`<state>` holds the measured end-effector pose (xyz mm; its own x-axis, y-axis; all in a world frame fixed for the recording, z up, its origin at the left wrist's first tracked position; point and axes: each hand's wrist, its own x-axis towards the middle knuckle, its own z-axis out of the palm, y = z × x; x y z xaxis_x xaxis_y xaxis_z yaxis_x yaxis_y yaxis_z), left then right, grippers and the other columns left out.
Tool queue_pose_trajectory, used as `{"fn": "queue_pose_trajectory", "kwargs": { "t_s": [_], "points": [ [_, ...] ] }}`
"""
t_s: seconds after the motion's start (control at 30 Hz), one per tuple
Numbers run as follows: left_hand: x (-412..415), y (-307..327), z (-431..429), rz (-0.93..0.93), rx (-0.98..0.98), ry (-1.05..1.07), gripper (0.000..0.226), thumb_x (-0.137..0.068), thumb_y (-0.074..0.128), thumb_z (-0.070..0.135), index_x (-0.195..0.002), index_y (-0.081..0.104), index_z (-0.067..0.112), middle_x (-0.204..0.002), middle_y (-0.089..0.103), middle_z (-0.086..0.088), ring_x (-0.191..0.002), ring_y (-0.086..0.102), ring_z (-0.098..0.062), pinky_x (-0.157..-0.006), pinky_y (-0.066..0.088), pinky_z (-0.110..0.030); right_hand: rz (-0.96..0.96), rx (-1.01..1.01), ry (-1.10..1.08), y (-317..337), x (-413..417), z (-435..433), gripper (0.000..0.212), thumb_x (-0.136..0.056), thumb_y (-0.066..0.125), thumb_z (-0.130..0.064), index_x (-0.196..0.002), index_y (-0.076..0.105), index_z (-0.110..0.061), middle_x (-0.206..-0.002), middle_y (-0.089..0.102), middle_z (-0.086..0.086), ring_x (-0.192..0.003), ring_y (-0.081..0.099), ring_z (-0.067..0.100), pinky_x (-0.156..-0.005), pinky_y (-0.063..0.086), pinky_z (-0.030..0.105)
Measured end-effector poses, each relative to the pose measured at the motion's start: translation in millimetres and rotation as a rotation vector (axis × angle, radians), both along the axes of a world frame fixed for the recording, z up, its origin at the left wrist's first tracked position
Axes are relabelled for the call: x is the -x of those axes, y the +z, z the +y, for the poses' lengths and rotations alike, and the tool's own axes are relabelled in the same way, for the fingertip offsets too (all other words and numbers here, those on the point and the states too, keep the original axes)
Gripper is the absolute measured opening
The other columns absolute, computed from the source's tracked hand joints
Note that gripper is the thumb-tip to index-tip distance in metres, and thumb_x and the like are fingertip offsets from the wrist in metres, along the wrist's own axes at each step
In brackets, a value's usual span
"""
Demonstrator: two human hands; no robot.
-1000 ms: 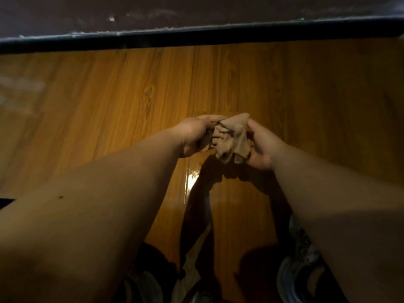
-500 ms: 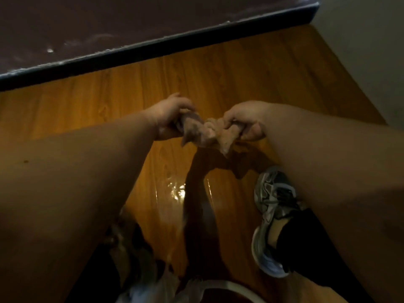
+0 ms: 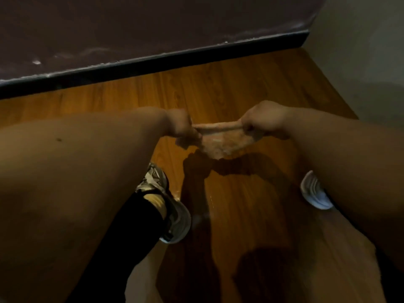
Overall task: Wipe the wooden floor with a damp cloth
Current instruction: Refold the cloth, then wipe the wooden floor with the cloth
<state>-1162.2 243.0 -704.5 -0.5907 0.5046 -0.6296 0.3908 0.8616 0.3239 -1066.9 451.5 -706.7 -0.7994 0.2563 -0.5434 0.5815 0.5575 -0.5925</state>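
A pale beige cloth [image 3: 220, 143] hangs stretched between both hands, above the wooden floor [image 3: 218, 90]. My left hand [image 3: 181, 127] is closed on the cloth's left end. My right hand [image 3: 262, 121] is closed on its right end. The top edge of the cloth is pulled taut and the rest sags below it. The cloth's shadow falls on the glossy orange-brown boards underneath. A shiny wet patch [image 3: 207, 200] shows on the floor beneath the hands.
A dark skirting board [image 3: 153, 62] and dark wall run along the far side. A pale wall [image 3: 360, 51] closes the right side, forming a corner. My left shoe [image 3: 172, 206] and right shoe [image 3: 314, 193] stand on the floor below the hands.
The hands have drawn apart, and the cloth has gone from a bunched wad to stretched out. The view has swung right toward the corner, bringing both shoes into sight.
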Motion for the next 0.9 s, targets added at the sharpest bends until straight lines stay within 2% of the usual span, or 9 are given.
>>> {"fn": "queue_pose_trajectory", "kwargs": {
  "t_s": [0.13,0.23,0.33,0.47,0.57,0.67,0.73,0.83,0.9],
  "points": [
    [22.4,-20.1,17.0,0.097,0.032,0.004,0.039,-0.098,0.049,0.040,-0.109,0.065,0.007,-0.130,0.057,-0.015,-0.094,0.049,-0.019,-0.079,0.038,-0.035,-0.157,-0.282,0.395,-20.4,16.7,12.3,0.015,-0.084,0.069,-0.030,-0.083,0.069,-0.015,-0.075,0.061,0.001,-0.071,0.056,0.018,-0.056,0.040,0.026],
    [43.0,-29.7,30.3,0.185,0.010,0.047,0.034,-0.096,0.054,0.039,-0.095,0.068,0.009,-0.101,0.070,-0.013,-0.079,0.063,-0.020,-0.064,0.047,-0.034,-0.107,-0.114,0.162,-37.6,28.8,23.3,0.021,-0.076,0.072,-0.026,-0.064,0.058,-0.017,-0.064,0.053,-0.001,-0.061,0.051,0.015,-0.046,0.035,0.022],
    [66.2,-38.2,48.9,0.144,-0.059,0.179,0.031,-0.094,0.058,0.036,-0.087,0.069,0.008,-0.083,0.070,-0.010,-0.074,0.066,-0.021,-0.063,0.051,-0.034,-0.050,0.148,-0.128,-53.5,44.3,30.7,0.016,-0.080,0.071,-0.024,-0.075,0.061,-0.013,-0.078,0.062,0.003,-0.068,0.058,0.014,-0.051,0.044,0.023],
    [83.6,-55.0,84.3,-0.128,-0.176,0.474,0.023,-0.089,0.066,0.031,-0.079,0.063,0.011,-0.067,0.061,-0.004,-0.054,0.056,-0.012,-0.043,0.042,-0.019,0.021,0.376,-0.316,-71.8,69.2,37.7,0.010,-0.088,0.065,-0.017,-0.083,0.058,-0.012,-0.082,0.061,0.006,-0.071,0.059,0.017,-0.056,0.048,0.024],
    [93.3,-66.3,117.9,-0.560,-0.318,0.666,0.027,-0.096,0.054,0.030,-0.108,0.061,0.007,-0.094,0.062,-0.010,-0.076,0.061,-0.019,-0.059,0.053,-0.026,-0.039,0.496,-0.357,-77.4,95.5,41.7,0.019,-0.089,0.057,-0.009,-0.106,0.063,-0.003,-0.097,0.065,0.020,-0.086,0.064,0.032,-0.072,0.049,0.037],
    [100.0,-65.7,130.6,-0.882,-0.406,0.758,0.024,-0.100,0.032,0.017,-0.104,0.054,0.009,-0.093,0.063,-0.012,-0.078,0.063,-0.021,-0.071,0.058,-0.032,-0.085,0.583,-0.334,-78.9,108.5,39.0,0.014,-0.083,0.063,-0.007,-0.096,0.060,-0.007,-0.090,0.061,0.020,-0.079,0.058,0.029,-0.068,0.041,0.039],
    [108.3,-64.3,132.7,-1.021,-0.360,0.660,0.031,-0.099,0.027,0.012,-0.113,0.055,0.013,-0.099,0.067,-0.012,-0.086,0.066,-0.021,-0.083,0.054,-0.035,-0.087,0.609,-0.378,-85.2,116.0,46.2,0.029,-0.078,0.074,-0.015,-0.101,0.057,-0.010,-0.098,0.068,0.011,-0.085,0.066,0.026,-0.065,0.048,0.034],
    [126.2,-64.8,128.2,-1.025,-0.352,0.673,0.039,-0.100,0.029,0.008,-0.128,0.053,0.020,-0.108,0.071,-0.005,-0.101,0.066,-0.020,-0.093,0.050,-0.041,-0.017,0.618,-0.470,-95.9,129.5,63.0,0.031,-0.077,0.076,-0.008,-0.098,0.055,-0.014,-0.104,0.067,-0.006,-0.090,0.066,0.014,-0.058,0.051,0.025],
    [133.7,-67.6,120.3,-0.746,-0.323,0.732,0.034,-0.101,0.035,0.010,-0.128,0.054,0.014,-0.105,0.072,-0.004,-0.102,0.066,-0.020,-0.091,0.051,-0.038,0.044,0.313,-0.456,-99.5,140.0,75.3,0.018,-0.084,0.067,-0.009,-0.098,0.057,-0.012,-0.099,0.065,-0.004,-0.091,0.065,0.019,-0.059,0.047,0.023]
  ]
}}
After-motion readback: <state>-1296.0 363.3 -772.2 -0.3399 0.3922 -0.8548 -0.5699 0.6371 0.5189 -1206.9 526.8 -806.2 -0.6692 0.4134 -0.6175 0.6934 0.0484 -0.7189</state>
